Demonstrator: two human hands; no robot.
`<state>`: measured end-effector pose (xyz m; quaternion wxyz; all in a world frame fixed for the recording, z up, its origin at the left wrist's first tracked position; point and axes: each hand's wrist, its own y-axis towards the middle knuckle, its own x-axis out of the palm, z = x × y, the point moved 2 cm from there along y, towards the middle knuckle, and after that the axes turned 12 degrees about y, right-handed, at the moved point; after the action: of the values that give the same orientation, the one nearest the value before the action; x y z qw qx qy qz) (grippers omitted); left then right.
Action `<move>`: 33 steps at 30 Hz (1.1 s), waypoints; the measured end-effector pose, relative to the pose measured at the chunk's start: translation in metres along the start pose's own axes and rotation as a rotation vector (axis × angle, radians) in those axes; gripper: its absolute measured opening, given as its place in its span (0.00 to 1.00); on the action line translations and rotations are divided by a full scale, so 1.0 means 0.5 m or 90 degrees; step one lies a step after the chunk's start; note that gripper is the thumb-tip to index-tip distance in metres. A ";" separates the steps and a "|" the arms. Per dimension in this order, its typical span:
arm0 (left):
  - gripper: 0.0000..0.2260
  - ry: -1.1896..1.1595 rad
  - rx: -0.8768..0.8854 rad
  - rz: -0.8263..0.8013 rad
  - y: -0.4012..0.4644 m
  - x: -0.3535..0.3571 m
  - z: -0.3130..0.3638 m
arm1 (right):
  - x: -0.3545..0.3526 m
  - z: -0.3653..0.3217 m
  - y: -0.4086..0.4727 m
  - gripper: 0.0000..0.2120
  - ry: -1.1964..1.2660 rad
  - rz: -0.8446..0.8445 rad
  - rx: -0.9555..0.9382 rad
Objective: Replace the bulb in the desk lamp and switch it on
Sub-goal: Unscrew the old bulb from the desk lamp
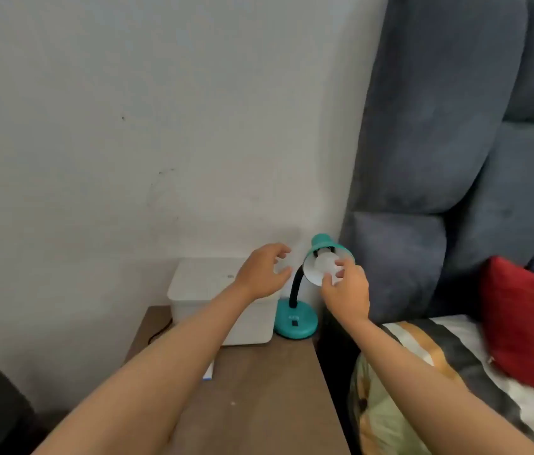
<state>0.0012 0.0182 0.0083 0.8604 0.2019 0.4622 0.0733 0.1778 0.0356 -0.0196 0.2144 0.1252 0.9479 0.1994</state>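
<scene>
Head view: teal desk lamp stands at back right corner of wooden nightstand, beside white box. Right hand pinches white bulb inside the shade w/ curled fingers. Left hand hovers near shade, fingers loosely spread, holding nothing.

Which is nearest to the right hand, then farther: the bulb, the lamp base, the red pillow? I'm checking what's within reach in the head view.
From the right hand:
1. Bulb: gripped in its fingers, inside the lamp shade.
2. Lamp base: below and to its left, on the table.
3. Red pillow: far off to its right, on the bed.
</scene>
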 end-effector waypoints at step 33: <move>0.11 0.022 0.064 0.083 0.149 0.115 0.019 | 0.105 0.087 0.063 0.24 0.091 0.163 -0.051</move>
<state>0.0460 0.1009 -0.0002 0.8345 0.2733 0.4659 0.1089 0.1566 0.0947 -0.0607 0.1241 0.2222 0.9282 0.2714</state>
